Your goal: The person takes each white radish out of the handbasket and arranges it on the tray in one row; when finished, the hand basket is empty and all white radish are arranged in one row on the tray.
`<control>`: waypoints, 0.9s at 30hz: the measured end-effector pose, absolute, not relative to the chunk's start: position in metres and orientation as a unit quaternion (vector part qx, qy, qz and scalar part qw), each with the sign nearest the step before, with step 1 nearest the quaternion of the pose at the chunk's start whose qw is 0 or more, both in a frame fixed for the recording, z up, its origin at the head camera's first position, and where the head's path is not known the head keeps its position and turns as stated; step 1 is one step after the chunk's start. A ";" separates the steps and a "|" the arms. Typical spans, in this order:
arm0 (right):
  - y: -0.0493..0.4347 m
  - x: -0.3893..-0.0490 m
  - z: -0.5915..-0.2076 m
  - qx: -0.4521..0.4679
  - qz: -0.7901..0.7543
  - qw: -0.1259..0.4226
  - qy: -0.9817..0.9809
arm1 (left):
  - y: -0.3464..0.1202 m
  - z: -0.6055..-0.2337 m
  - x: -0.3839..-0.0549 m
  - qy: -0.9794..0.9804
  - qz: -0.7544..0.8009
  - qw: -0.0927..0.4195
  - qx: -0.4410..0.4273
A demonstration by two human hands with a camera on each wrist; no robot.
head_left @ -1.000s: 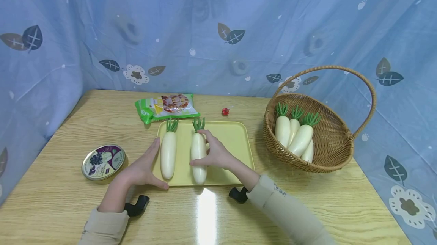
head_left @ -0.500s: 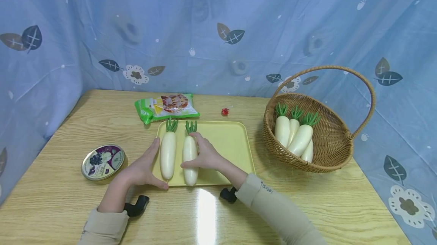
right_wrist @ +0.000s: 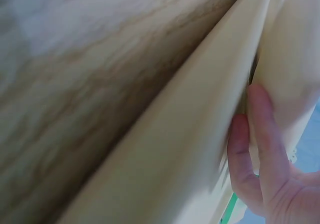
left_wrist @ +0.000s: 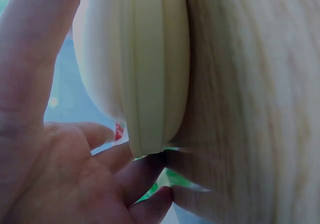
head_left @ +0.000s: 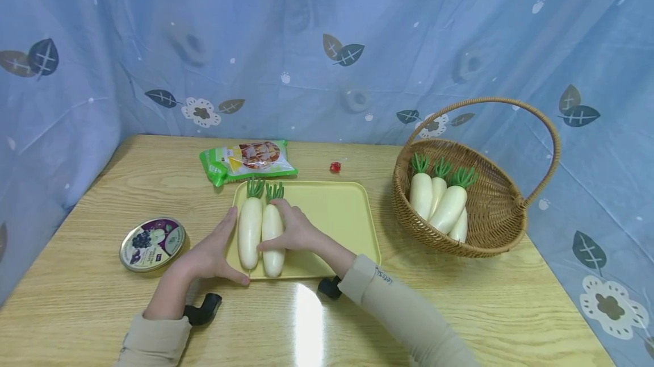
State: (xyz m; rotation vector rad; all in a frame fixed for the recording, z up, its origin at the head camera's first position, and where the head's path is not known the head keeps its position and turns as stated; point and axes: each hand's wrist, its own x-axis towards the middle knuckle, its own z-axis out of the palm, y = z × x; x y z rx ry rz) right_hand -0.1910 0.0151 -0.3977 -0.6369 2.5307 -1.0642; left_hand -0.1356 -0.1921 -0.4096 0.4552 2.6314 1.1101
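My right hand (head_left: 296,229) grips a white radish (head_left: 273,222) with green leaf stubs, thumb on the near side and fingers at its upper part. It lies on the yellow tray (head_left: 337,213), close beside another white radish (head_left: 250,236) at the tray's left. In the right wrist view, fingertips (right_wrist: 260,97) reach along the held radish, just above the tray rim. Spread around the tray's lower left corner, my left hand (head_left: 206,253) has its thumb at the near edge and fingers along the left side. The left wrist view shows the tray rim (left_wrist: 150,74) between thumb and fingers.
A wicker basket (head_left: 493,208) holding several white radishes (head_left: 449,208) stands at the right. Behind the tray lies a green food packet (head_left: 247,161), with a small red object (head_left: 335,167) to its right. A round tin (head_left: 153,244) sits left of my left hand.
My right hand has slid leftward with its radish, from mid-tray to right beside the left radish. The left hand has stayed at the tray's corner.
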 end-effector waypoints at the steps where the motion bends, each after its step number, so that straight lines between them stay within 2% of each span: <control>1: 0.014 -0.191 -0.398 -0.222 -0.372 0.162 0.886 | -0.192 -0.410 -0.135 0.903 0.381 0.124 0.157; 27: 0.001 -0.186 -0.394 -0.219 -0.323 0.178 0.904 | -0.191 -0.412 -0.136 0.891 0.407 0.118 0.162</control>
